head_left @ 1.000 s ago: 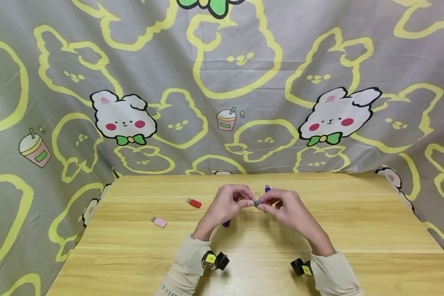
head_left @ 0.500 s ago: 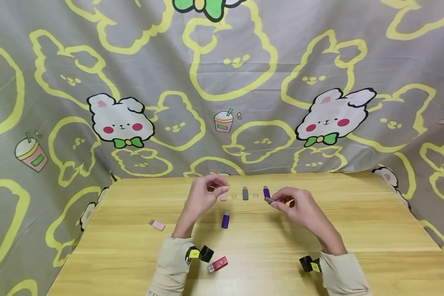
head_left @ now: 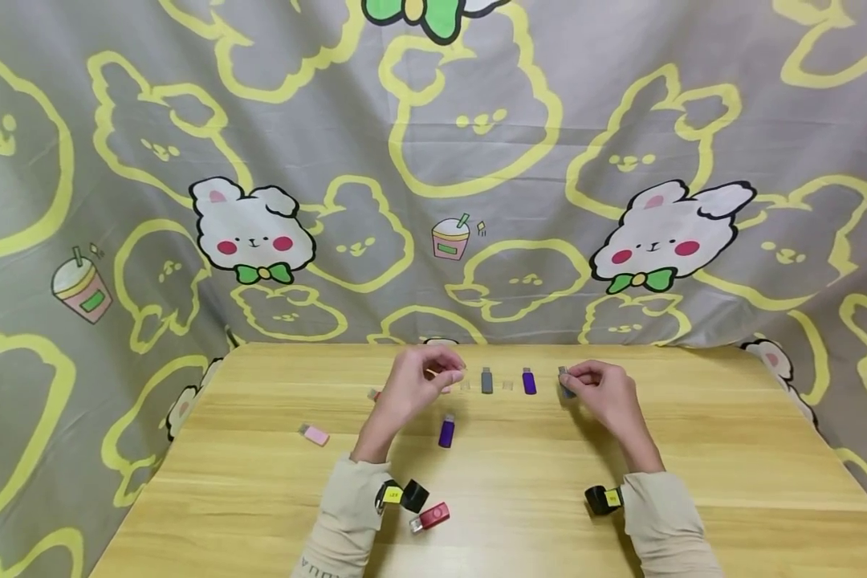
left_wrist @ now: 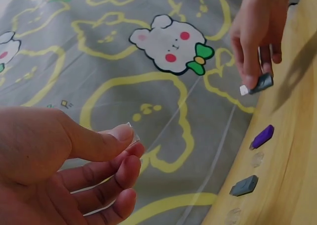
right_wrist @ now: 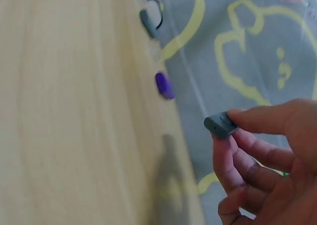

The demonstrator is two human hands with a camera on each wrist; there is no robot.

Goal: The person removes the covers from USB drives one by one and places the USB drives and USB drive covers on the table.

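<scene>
Between thumb and forefinger, my left hand [head_left: 413, 389] pinches a small clear cap [left_wrist: 133, 134], held up above the back of the table. My right hand [head_left: 608, 393] grips a grey USB flash drive [right_wrist: 219, 126] at the back right, its metal plug [left_wrist: 243, 90] uncovered. Just left of it lies a purple flash drive [head_left: 529, 381], and further left another grey flash drive [head_left: 487, 381]. Clear caps [head_left: 508, 385] lie beside these two. A pink flash drive [head_left: 445, 390] is mostly hidden behind my left hand.
Nearer on the wooden table [head_left: 694, 449] lie a second purple flash drive [head_left: 446, 432], a pink one [head_left: 314, 434] and a red one [head_left: 429, 518] by my left wrist. Another red drive [head_left: 374, 395] is partly covered by my left hand. A patterned curtain [head_left: 513, 201] borders the back.
My hands, together over the grey flash drive a second ago, have come apart. The left moved left with the clear cap; the right carried the drive right, past the purple one.
</scene>
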